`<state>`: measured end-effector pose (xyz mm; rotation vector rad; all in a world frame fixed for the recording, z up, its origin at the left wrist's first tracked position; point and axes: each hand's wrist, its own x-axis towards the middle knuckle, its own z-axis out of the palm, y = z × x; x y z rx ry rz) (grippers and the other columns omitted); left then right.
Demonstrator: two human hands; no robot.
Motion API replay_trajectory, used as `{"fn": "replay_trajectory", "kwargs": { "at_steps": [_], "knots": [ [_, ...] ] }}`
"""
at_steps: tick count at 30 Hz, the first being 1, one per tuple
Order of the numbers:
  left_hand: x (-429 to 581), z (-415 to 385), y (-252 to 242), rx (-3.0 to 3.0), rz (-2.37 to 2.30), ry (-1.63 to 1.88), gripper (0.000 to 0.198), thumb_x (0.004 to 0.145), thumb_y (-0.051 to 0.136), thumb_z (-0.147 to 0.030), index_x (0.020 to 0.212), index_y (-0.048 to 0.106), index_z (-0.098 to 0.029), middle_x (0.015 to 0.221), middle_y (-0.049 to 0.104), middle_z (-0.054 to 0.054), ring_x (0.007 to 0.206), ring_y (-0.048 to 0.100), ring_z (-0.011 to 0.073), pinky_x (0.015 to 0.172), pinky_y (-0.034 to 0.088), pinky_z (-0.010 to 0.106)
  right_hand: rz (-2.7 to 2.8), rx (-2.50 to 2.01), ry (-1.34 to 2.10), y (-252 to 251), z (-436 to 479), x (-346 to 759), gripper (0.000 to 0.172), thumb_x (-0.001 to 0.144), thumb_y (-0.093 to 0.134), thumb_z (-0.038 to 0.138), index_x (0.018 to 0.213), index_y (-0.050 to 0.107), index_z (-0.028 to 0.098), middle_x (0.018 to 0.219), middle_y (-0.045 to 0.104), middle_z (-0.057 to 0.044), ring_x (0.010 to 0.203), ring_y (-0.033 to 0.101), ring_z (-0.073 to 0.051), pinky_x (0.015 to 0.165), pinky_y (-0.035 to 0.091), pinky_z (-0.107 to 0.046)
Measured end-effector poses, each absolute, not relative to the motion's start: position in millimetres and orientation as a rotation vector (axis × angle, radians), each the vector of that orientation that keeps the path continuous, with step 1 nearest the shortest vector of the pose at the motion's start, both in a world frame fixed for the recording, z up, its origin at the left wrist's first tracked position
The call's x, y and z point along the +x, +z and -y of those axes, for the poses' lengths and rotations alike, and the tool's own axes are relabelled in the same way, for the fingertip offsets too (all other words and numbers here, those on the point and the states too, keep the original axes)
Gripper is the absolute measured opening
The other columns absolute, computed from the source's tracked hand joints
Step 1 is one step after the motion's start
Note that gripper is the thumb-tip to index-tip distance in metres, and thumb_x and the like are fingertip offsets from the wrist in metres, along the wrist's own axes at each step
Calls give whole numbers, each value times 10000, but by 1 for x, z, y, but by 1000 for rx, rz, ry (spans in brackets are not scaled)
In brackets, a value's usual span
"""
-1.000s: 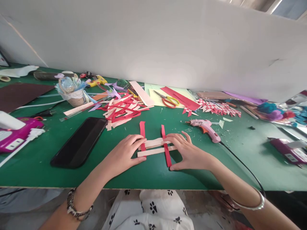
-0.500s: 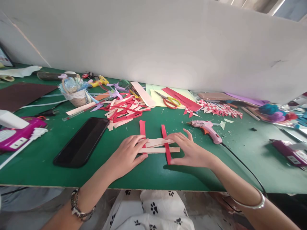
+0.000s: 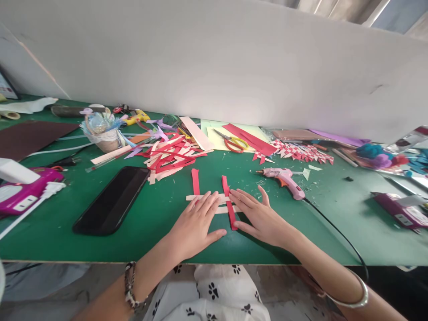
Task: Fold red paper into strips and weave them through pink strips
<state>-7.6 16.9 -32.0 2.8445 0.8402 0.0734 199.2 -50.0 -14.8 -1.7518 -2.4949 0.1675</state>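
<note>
Two red paper strips, a left one (image 3: 195,180) and a right one (image 3: 231,214), cross two pale pink paper strips (image 3: 191,197) on the green table. My left hand (image 3: 199,225) lies flat over the left crossing, fingers stretched out, covering parts of the left red strip and both pale strips. My right hand (image 3: 259,216) rests beside the right red strip, fingers extended over the right ends of the pale strips. Its thumb touches the lower end of that red strip. Neither hand grasps anything.
Behind the strips lie a heap of red and pink strips (image 3: 174,154), scissors (image 3: 236,141) on yellow paper, and woven checkered pieces (image 3: 302,150). A black phone (image 3: 112,200) lies left. To the right is a pink glue gun (image 3: 284,178) with its cord (image 3: 334,227).
My left hand has shifted right and flattened over the strips, uncovering the left end of a pale strip. My right hand has lowered its fingers and stays by the right red strip.
</note>
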Motion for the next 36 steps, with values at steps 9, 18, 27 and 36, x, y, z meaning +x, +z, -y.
{"fn": "replay_trajectory", "kwargs": {
  "at_steps": [9,18,27,36],
  "knots": [
    [-9,-17,-27,2855,-838,19,662,868,202,-625,1418,192,-256,1492,146,29,1357,144,284,1065,178,522,2246,-1844,132,-18,38,204,285,908,369,240,1154,510,214,1143,545,-105,1036,507,-240,885,348,-473],
    [-6,-15,-25,2819,-863,3,627,871,274,-597,1406,222,-274,1490,139,37,1356,144,294,1046,146,604,1941,-1808,477,-11,23,193,200,837,481,279,1006,533,187,912,603,-49,712,571,-157,634,431,-274],
    [-7,-13,-24,2811,-875,10,624,877,256,-592,1407,219,-263,1490,117,32,1358,141,282,1055,130,599,1797,-1789,666,-18,6,200,134,809,442,235,778,568,199,542,467,54,499,404,-103,506,305,-214],
    [-8,-13,-28,2844,-885,40,652,873,207,-620,1415,199,-257,1488,138,30,1360,146,266,1075,102,559,1809,-1720,727,-22,11,206,125,778,445,186,787,570,189,586,497,50,519,401,-93,533,318,-207]
  ]
}}
